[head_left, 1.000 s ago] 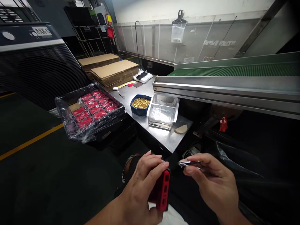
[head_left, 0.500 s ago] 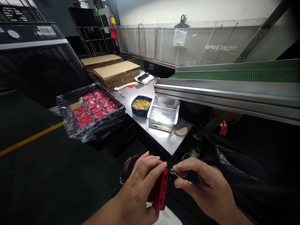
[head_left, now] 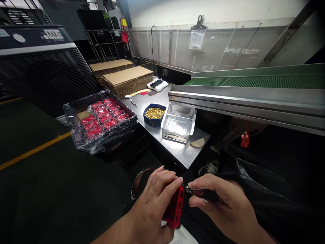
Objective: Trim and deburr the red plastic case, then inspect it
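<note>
My left hand (head_left: 152,203) grips a red case (head_left: 174,207) with rectangular slots along its edge, and its fingers wrap over the top. My right hand (head_left: 223,206) pinches small metal tweezers (head_left: 195,189) between thumb and fingers. The tweezer tips reach the upper edge of the red case, right beside my left fingertips. The exact contact point is hidden behind my left hand.
Ahead stands a steel table (head_left: 175,149) holding a blue bowl of gold pieces (head_left: 154,115) and a clear plastic box (head_left: 177,125). A film-wrapped tray of red packets (head_left: 101,118) sits left of it. A green conveyor (head_left: 254,81) runs along the right.
My right hand has moved left, bringing the tweezer tips from a gap beside the red case up to its edge. The case has tilted slightly in my left hand.
</note>
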Tool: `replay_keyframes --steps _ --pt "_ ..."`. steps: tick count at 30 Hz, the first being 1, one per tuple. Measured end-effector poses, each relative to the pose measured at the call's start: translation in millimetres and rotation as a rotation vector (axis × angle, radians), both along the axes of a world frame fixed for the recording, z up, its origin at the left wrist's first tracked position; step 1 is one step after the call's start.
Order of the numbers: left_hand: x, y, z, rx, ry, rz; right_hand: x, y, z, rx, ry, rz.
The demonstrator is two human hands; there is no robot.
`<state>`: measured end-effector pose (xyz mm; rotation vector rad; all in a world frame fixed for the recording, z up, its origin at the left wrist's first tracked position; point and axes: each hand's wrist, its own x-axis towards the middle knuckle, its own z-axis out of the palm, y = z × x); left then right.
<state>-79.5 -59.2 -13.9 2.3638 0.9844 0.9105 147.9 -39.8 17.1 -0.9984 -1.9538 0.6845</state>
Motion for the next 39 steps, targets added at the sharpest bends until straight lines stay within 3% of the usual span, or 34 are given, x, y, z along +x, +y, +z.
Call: replay_keyframes --steps 3,9,16,32,39 --pt "1.3 -0.6 -0.3 -0.011 -0.014 0.005 -0.4 -0.5 -1.4 0.022 -0.001 -0.001" --pt "1.0 0.4 3.2 -0.100 -0.066 0.005 2.1 -6.5 -3.0 0.004 0.021 -0.148" --pt "0.4 -0.6 1.4 -0.140 -0.092 0.007 2.1 -6.0 -5.9 -0.054 0.042 -0.119" --pt "3.1 -0.6 3.9 -0.019 -0.026 0.015 2.7 -3.6 -7.5 -0.100 0.039 -0.085" --pt "6.1 -2.8 5.0 -0.123 -0.114 0.026 2.5 -6.5 -9.6 -0.240 0.238 -0.214"
